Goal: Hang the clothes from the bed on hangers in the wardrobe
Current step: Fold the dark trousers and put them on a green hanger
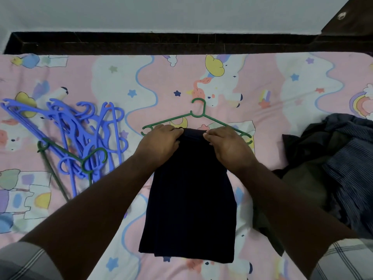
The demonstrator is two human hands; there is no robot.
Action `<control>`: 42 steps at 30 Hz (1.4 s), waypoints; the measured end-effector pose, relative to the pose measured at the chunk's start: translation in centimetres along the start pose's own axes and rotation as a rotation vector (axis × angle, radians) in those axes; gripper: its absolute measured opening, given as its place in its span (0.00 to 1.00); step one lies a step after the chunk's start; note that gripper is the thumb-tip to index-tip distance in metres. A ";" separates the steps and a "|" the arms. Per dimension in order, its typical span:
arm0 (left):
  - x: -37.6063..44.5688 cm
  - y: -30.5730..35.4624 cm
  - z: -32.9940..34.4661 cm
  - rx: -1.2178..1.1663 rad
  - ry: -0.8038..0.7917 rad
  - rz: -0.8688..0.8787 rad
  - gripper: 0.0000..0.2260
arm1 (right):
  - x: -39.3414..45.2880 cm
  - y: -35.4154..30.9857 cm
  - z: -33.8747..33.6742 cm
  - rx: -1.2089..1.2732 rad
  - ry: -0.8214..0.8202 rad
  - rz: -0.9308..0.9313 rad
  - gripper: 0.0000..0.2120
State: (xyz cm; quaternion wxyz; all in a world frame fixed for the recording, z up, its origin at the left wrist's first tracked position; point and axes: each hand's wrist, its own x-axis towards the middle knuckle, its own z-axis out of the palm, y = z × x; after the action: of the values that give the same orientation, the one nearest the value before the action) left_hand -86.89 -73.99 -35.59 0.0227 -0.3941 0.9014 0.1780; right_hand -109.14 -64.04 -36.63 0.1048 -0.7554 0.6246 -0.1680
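A: Status of the dark garment point(191, 199)?

B: It was laid flat on the bed sheet point(272, 81), folded long, lower end toward the camera. Its top edge was draped over the bottom bar of a green hanger point(196, 116). The hanger was lying flat on the sheet, hook pointed toward the far edge of the bed.

A: Hands?

B: Left hand point(161, 141) was curled over the top left corner of the garment, fabric pinched at the bar. Right hand point(228, 145) was curled the same way on the top right corner, fabric grasped. Both were set just inside the hanger's shoulders. Whether the bar itself was gripped could not be told.

A: Rest of the bed?

B: A heap of blue hangers point(80, 136) was piled on the left side, with another green hanger point(68, 156) tangled in it. A pile of dark clothes point(333, 168), one piece striped, was seen on the right side, well apart from the garment. A dark wooden bed frame point(161, 43) was seen along the far edge, a pale wall behind it.
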 end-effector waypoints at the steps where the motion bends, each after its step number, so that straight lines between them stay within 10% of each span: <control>1: -1.1 0.4 -0.3 -0.006 0.025 0.008 0.18 | -0.8 -0.9 -0.3 -0.010 0.027 -0.012 0.16; 9: -11.7 2.9 -0.1 -0.040 0.185 0.090 0.16 | -9.3 -8.5 -1.2 -0.038 0.085 0.020 0.19; 28: -28.3 8.8 8.7 -0.087 -0.033 -0.015 0.16 | -25.8 -17.5 3.8 -0.010 -0.076 0.090 0.16; 42: -25.6 6.8 5.8 -0.186 -0.046 -0.439 0.20 | -22.6 -16.6 0.2 0.281 -0.090 0.650 0.19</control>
State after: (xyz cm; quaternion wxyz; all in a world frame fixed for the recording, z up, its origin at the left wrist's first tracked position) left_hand -74.75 -49.77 -34.27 0.0449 -0.5770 0.7730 0.2599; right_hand -97.62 -38.68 -33.47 0.2829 -0.5023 0.7978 -0.1767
